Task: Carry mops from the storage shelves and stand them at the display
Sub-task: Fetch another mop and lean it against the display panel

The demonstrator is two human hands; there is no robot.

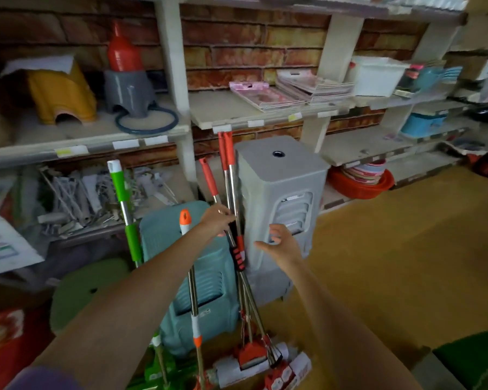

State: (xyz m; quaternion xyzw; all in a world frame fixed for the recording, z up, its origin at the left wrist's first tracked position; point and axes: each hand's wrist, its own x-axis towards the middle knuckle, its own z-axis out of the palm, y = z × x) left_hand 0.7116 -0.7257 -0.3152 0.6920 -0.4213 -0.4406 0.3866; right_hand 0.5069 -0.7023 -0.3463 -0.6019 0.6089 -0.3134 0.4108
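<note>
— Brick wall behind, pale storage shelves (141,142) in front of it, and a tan floor (392,263) that lies bare to the right. What stands at the shelf foot?

— Two stacks of plastic stools: a grey stool stack (279,198) and, just left of it and lower, a teal stool stack (186,277). The red-handled mops (228,175) lean in the narrow gap between them, their tips reaching the front edge of the middle shelf board.

— And the hands?

— The left hand (217,220) is closed around the steel shafts of the red-handled mops, just above the black-and-red grips. The right hand (279,243) is spread wide, holding nothing, hovering beside the shafts and close to the grey stack's vented side; whether it touches the stack cannot be told.

— Other mops?

— An orange-tipped mop (192,277) stands against the teal stack's front, under the left forearm. A green-handled mop (124,209) leans left of the teal stack, near a green stool (88,291).

— Where are the heads?

— Packaged mop heads (251,358) crowd the floor at the bottom edge, touching each other.

— Room to move?

— Tight on the left, where shelves, stools and a red box (6,339) press in; open floor runs right of the grey stack toward a red basin (361,184).
</note>
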